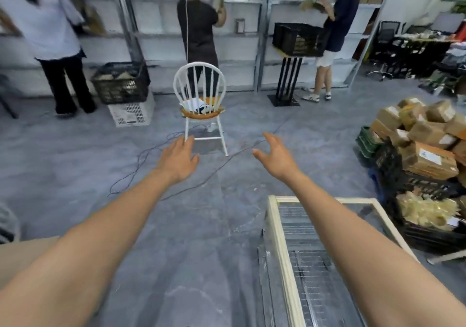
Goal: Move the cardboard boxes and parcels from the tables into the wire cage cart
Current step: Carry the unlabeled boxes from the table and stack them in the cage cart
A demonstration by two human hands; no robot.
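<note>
Both my arms stretch forward over the grey floor. My left hand (pixel 179 158) is open, palm down, fingers straight, holding nothing. My right hand (pixel 273 153) is also open with fingers spread and slightly bent, empty. Below my right forearm stands the wire cage cart (pixel 281 230), its cream top frame and wire mesh visible at the lower right. A heap of cardboard boxes (pixel 426 134) and parcels is piled on black crates at the right edge, apart from both hands.
A white chair (pixel 200 99) stands ahead with cables (pixel 141 167) trailing on the floor. Three people work at metal shelving (pixel 252 36) along the back wall. Black crates (pixel 122 83) sit at the left and on a black stand (pixel 287 79). A beige surface (pixel 22 253) is at my left.
</note>
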